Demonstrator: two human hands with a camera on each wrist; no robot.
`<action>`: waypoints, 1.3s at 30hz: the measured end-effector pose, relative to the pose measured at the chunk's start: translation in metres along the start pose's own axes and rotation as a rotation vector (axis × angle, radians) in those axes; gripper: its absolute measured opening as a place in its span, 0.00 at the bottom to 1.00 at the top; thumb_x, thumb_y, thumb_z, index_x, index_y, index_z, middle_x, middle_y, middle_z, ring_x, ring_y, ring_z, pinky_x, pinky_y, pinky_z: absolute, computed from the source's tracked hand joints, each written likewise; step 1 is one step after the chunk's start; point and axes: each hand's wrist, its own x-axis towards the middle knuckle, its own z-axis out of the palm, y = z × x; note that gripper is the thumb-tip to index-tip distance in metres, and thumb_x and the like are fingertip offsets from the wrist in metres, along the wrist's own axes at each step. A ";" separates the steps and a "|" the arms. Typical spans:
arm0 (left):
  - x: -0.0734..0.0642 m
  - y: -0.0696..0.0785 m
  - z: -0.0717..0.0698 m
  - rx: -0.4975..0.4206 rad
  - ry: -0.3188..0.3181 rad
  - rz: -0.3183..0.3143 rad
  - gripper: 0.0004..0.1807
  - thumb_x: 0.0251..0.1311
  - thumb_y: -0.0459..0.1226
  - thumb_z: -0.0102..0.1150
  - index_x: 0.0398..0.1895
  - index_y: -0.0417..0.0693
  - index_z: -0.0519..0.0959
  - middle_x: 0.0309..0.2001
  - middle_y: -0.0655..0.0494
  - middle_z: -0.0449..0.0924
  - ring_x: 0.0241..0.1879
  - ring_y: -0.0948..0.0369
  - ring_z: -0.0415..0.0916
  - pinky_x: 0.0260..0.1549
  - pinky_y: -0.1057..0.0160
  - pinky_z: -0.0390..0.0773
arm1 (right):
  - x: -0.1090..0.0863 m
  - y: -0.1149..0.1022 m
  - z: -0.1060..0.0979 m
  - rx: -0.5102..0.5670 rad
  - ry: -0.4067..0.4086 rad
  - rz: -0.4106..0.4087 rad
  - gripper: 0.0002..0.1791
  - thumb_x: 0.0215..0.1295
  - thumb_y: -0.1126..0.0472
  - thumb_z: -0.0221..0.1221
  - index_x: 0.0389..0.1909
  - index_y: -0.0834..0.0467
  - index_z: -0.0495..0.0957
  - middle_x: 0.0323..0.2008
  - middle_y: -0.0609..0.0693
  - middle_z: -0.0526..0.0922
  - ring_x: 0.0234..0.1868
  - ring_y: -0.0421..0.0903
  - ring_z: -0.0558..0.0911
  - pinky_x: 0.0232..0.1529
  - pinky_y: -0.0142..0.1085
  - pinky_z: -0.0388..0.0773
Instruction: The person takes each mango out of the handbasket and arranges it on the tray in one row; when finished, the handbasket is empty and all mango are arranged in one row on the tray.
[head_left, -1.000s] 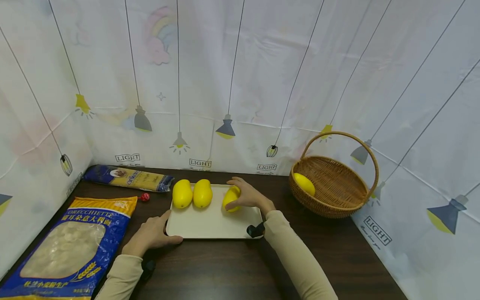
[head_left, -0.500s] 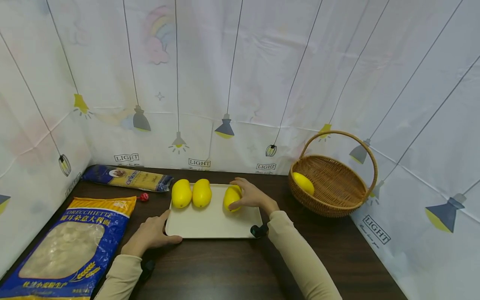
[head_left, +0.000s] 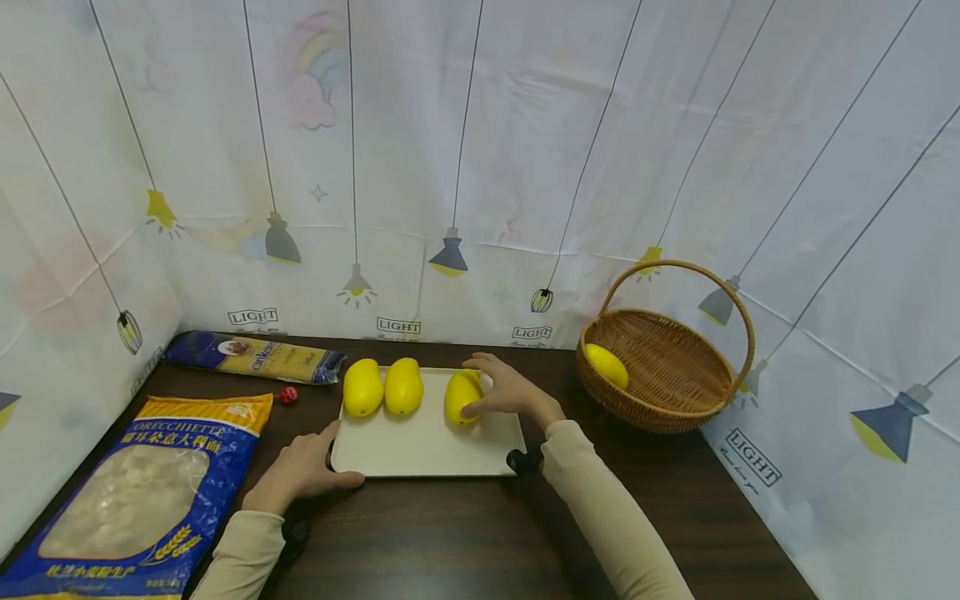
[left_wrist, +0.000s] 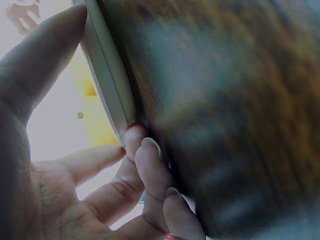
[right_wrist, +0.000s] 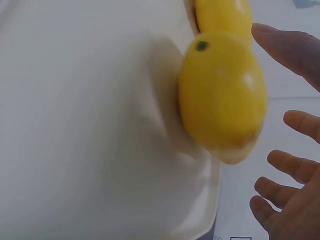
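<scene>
In the head view, a pale rectangular tray [head_left: 420, 458] lies on the dark table with three yellow lemons on it. Two, a left lemon [head_left: 363, 388] and its neighbour [head_left: 403, 387], stand side by side at the back left. The right lemon [head_left: 459, 398] sits apart from them. My right hand [head_left: 508, 392] hovers beside it, fingers spread; in the right wrist view a gap shows between this lemon [right_wrist: 222, 97] and the fingertips. My left hand [head_left: 303, 471] holds the tray's near left corner, thumb and fingertips against its rim [left_wrist: 112, 75] in the left wrist view.
A wicker basket [head_left: 675, 367] with a tall handle and one lemon [head_left: 606, 365] inside stands at the back right. On the left lie a blue pasta bag [head_left: 142, 492] and a long spaghetti pack [head_left: 255, 357]. A small red ball-shaped thing [head_left: 287, 395] is near them.
My right hand has eased slightly to the right and away from the right lemon, which has turned more upright on the tray. The left hand and the tray have stayed still.
</scene>
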 end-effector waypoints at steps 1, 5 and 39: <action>0.000 0.000 0.000 0.000 0.000 0.000 0.60 0.47 0.62 0.72 0.77 0.39 0.58 0.58 0.30 0.77 0.55 0.38 0.77 0.55 0.33 0.74 | -0.002 0.000 -0.003 0.005 0.003 -0.002 0.50 0.46 0.43 0.75 0.73 0.47 0.66 0.80 0.53 0.54 0.80 0.58 0.57 0.76 0.62 0.56; 0.000 0.000 0.000 0.001 -0.001 -0.005 0.60 0.47 0.62 0.72 0.77 0.39 0.58 0.59 0.30 0.77 0.56 0.38 0.77 0.55 0.33 0.73 | -0.011 -0.001 -0.016 -0.004 0.020 -0.015 0.51 0.48 0.42 0.74 0.74 0.46 0.64 0.80 0.54 0.53 0.80 0.57 0.57 0.76 0.61 0.57; 0.001 0.001 0.000 0.007 -0.010 -0.010 0.62 0.46 0.63 0.72 0.77 0.39 0.56 0.60 0.29 0.76 0.57 0.36 0.77 0.56 0.33 0.73 | -0.094 0.079 -0.136 -0.012 0.243 0.092 0.48 0.64 0.38 0.62 0.79 0.53 0.54 0.78 0.64 0.55 0.75 0.67 0.62 0.69 0.66 0.64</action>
